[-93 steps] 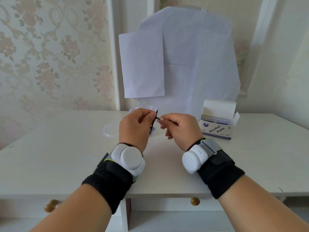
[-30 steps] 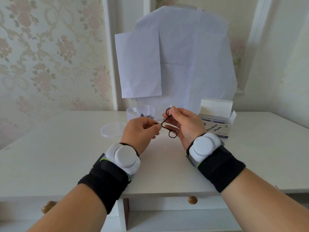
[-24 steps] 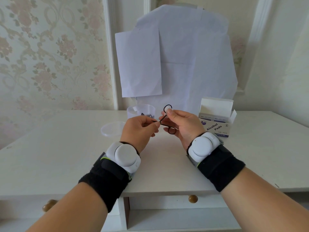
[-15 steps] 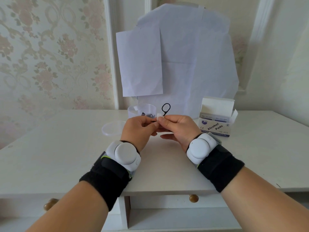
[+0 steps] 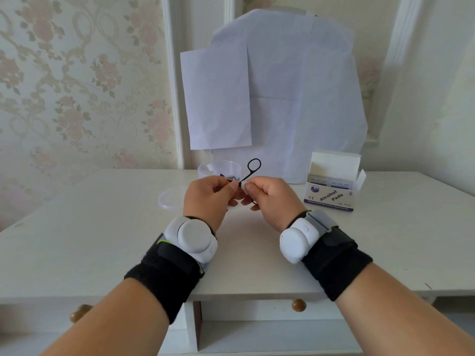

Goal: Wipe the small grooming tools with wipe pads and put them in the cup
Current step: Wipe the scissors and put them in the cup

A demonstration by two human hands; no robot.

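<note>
Small black scissors [image 5: 253, 167] are held between my two hands above the white table [image 5: 102, 240]. One finger loop sticks up above my fingers; the other peeks out under my right hand. My left hand [image 5: 208, 199] pinches the blade end. My right hand [image 5: 272, 199] pinches a small white wipe pad [image 5: 242, 185] around the scissors' shank, right beside my left fingertips. The clear plastic cup [image 5: 213, 168] stands just behind my left hand, with something dark inside it.
The cup's clear round lid [image 5: 168, 199] lies flat to the left of my hands. An open box labelled Alcohol Pads [image 5: 331, 194] stands at the right rear. White paper sheets [image 5: 282, 98] lean against the wall behind.
My right hand has turned palm down and closed the pad onto the scissors' shank. The scissors, spread with both loops showing a second ago, now show one loop pointing up.
</note>
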